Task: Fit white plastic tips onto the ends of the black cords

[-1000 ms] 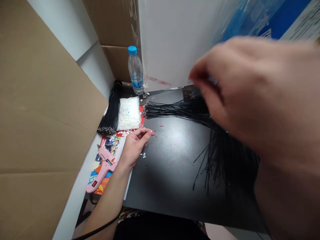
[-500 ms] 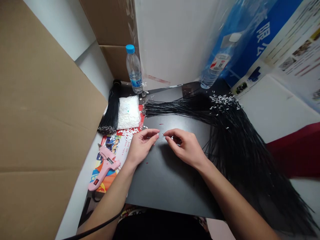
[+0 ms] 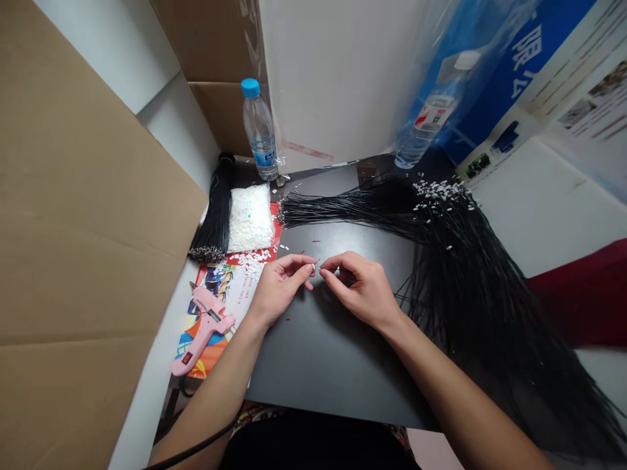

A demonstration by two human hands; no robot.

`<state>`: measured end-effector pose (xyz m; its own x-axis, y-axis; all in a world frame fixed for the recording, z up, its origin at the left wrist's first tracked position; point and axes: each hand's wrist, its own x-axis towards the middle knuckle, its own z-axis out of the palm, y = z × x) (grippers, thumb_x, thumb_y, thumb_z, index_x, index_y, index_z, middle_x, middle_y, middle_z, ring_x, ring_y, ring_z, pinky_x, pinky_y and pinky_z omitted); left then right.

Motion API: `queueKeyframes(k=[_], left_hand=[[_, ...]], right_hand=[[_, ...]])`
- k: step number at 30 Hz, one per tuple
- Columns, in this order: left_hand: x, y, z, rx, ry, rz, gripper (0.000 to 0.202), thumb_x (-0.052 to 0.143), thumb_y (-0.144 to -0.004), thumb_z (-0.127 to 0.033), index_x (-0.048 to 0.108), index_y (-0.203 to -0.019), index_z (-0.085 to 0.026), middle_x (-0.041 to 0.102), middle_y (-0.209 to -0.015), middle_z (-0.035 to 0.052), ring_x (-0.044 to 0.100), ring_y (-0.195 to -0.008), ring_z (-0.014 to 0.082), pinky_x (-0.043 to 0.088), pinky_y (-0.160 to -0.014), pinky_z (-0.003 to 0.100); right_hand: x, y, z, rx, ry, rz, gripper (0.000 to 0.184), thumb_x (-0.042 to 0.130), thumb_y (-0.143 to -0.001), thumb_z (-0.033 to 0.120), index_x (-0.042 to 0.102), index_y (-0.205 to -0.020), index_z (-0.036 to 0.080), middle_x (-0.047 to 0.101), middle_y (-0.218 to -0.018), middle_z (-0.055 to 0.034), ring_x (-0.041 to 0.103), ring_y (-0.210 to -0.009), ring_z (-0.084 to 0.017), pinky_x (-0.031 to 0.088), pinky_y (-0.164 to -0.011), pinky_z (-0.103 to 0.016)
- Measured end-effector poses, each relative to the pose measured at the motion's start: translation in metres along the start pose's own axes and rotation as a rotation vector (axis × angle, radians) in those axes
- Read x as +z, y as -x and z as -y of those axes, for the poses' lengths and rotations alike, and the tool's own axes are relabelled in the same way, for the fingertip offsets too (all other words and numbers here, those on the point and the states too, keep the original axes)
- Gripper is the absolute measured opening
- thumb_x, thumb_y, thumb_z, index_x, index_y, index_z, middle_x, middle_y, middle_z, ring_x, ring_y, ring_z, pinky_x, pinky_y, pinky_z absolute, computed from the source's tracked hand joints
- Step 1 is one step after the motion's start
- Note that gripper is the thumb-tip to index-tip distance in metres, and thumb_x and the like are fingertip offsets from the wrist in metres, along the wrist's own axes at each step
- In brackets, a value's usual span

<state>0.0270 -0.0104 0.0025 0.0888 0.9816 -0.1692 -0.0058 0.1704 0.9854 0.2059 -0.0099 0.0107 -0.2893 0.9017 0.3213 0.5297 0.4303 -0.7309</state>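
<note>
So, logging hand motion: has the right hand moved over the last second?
Yes. The right hand dropped from near the camera to the black tabletop mat, meeting the left hand, below the clear blue-capped plastic water bottle.

- A pink glue gun (image 3: 203, 329) lies on a colourful printed sheet (image 3: 223, 287), at the left edge of the black mat (image 3: 323, 352).
- A bag of small white pieces (image 3: 251, 219) lies just beside a tied bundle of black cords (image 3: 215, 215).
- A clear water bottle with a blue cap (image 3: 258, 130) stands upright behind the bag, near a white board (image 3: 337, 72).
- A second bottle (image 3: 426, 127) leans inside clear plastic wrap.
- A large cardboard panel (image 3: 83, 228) walls off the left side.
- Red cloth (image 3: 582, 294) lies at the right.
</note>
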Motion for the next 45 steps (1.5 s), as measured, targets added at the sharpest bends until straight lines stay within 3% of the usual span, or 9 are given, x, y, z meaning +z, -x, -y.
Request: queueKeyframes(k=[7, 13, 45], left_hand=[[0.0012, -0.0009, 0.0015, -0.029, 0.047, 0.013, 0.025, 0.077, -0.076, -0.037, 0.074, -0.087, -0.015, 0.073, -0.080, 0.0037, 0.064, -0.058, 0.0116, 0.050, -0.060, 0.025], [0.0024, -0.0002, 0.0002, -0.088, 0.100, 0.032, 0.025, 0.079, -0.073, -0.035, 0.073, -0.086, -0.014, 0.073, -0.079, 0.0038, 0.066, -0.058, 0.0124, 0.051, -0.059, 0.025], [0.0030, 0.0005, -0.0004, -0.123, 0.145, 0.043, 0.022, 0.079, -0.071, -0.030, 0.072, -0.083, -0.014, 0.072, -0.078, 0.0016, 0.068, -0.059, 0.0116, 0.052, -0.062, 0.024]], right_hand=[[0.0009, 0.0001, -0.0015, 0.116, -0.099, 0.003, 0.010, 0.064, -0.087, 0.022, 0.074, -0.086, 0.020, 0.074, -0.078, -0.0013, 0.062, -0.066, -0.012, 0.044, -0.058, -0.024], [0.0020, 0.0001, -0.0044, 0.220, -0.211, 0.010, 0.010, 0.067, -0.084, 0.025, 0.074, -0.085, 0.018, 0.075, -0.078, -0.0019, 0.063, -0.065, -0.012, 0.045, -0.057, -0.023], [0.0031, 0.0016, -0.0063, 0.125, -0.130, 0.051, 0.008, 0.066, -0.085, 0.020, 0.074, -0.083, 0.019, 0.075, -0.078, -0.0003, 0.064, -0.066, -0.011, 0.046, -0.062, -0.023]])
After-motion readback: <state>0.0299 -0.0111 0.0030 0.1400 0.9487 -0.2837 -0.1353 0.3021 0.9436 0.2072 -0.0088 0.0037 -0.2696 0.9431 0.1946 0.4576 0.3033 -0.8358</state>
